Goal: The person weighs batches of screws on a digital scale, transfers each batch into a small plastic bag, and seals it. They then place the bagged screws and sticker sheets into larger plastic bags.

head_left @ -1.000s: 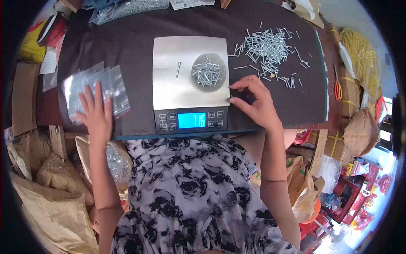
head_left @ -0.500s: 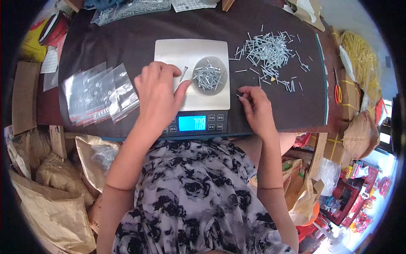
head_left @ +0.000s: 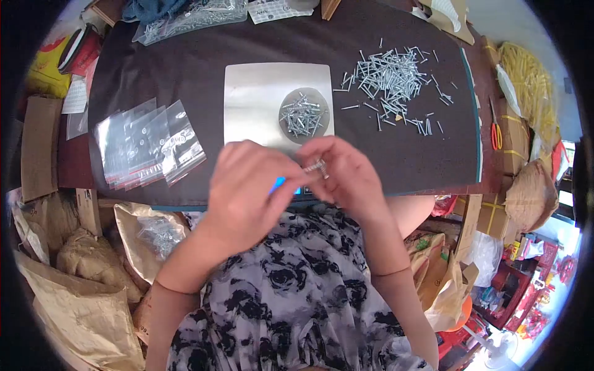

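- Both hands have come together over the near edge of the scale (head_left: 253,93) since the earlier frame: the left hand (head_left: 247,185) has moved off the steel plate toward the right, and the right hand (head_left: 349,173) has come in from beside the scale. A loose screw that lay left of the dish has gone from the plate.
- Left hand: thumb and fingers narrow, tips at the held screws (head_left: 315,167); blur hides whether they grip.
- Right hand: fingers curled narrow, holding the screws at their tips, just beside the left fingertips.
- The round dish (head_left: 285,131), filled with screws, sits on the right part of the plate.
- The blue display (head_left: 276,183) is mostly covered by the hands, its number unreadable.
- Overlapping clear bags (head_left: 145,145) lie near the left edge of the desk (head_left: 297,43).
- A loose screw pile (head_left: 393,77) spreads toward the far right corner, some pieces scattered around it.
- At the far edge lie a large bag of screws (head_left: 195,18) and a printed paper (head_left: 278,10).
- Orange-handled scissors (head_left: 496,133) are beyond the cloth's right edge.
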{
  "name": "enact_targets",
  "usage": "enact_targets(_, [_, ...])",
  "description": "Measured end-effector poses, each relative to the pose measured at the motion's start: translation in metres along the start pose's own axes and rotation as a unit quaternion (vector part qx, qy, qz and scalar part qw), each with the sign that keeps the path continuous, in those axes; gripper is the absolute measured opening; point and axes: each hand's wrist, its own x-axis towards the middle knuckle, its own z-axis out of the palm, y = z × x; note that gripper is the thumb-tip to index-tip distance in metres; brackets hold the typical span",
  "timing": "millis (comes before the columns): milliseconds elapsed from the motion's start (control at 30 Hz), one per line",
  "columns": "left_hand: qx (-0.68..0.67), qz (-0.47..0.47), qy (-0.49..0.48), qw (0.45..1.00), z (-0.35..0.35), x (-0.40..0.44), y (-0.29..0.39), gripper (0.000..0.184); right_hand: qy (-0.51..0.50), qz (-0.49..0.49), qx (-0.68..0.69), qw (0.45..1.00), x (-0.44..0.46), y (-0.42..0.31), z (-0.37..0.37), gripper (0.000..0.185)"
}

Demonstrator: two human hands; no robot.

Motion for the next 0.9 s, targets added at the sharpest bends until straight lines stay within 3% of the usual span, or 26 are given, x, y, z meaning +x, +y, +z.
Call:
enact_targets(133, [-0.035,-0.043,0.042,0.998,-0.002,-0.006,0.008,0.025,0.027,-0.018,-0.002,0.999,0.005,0.006,0.0,0.025])
enact_targets(200, [-0.017,-0.052,0.016,0.998,-0.015,-0.014,0.001,0.031,0.072,-0.023,0.036,0.997,0.01,-0.001,-0.014,0.023])
enact_targets(267, [0.005,-0.058,0.031,0.998,-0.022,-0.023,-0.01,0.03,0.171,-0.102,-0.077,0.977,0.018,-0.012,-0.024,0.014])
enact_targets(300, [0.018,-0.088,0.035,0.995,-0.025,-0.03,-0.017,0.025,0.221,-0.155,-0.303,0.914,0.024,-0.015,-0.038,0.014])
enact_targets(333, [0.034,-0.108,0.04,0.993,-0.029,-0.037,-0.024,0.023,0.26,-0.2,-0.511,0.795,0.028,-0.019,-0.048,0.018])
enact_targets(433, [0.067,-0.166,0.054,0.982,-0.042,-0.053,-0.039,0.016,0.217,-0.312,-0.628,0.679,0.037,-0.026,-0.041,0.031])
enact_targets(533, [0.08,-0.212,0.061,0.972,-0.051,-0.068,-0.043,0.012,0.142,-0.233,-0.577,0.77,0.042,-0.022,-0.012,0.033])
enact_targets(667, [0.109,-0.232,0.054,0.965,-0.059,-0.081,-0.046,0.011,0.096,-0.249,-0.673,0.69,0.055,-0.014,-0.008,0.026])
enact_targets(800, [0.139,-0.246,0.036,0.959,-0.064,-0.09,-0.051,0.014,0.116,-0.23,-0.594,0.762,0.053,-0.017,-0.009,0.022])
enact_targets(900, [0.233,-0.199,-0.009,0.952,-0.065,-0.091,-0.055,0.018,0.149,-0.234,-0.519,0.809,0.05,-0.023,-0.012,0.022])
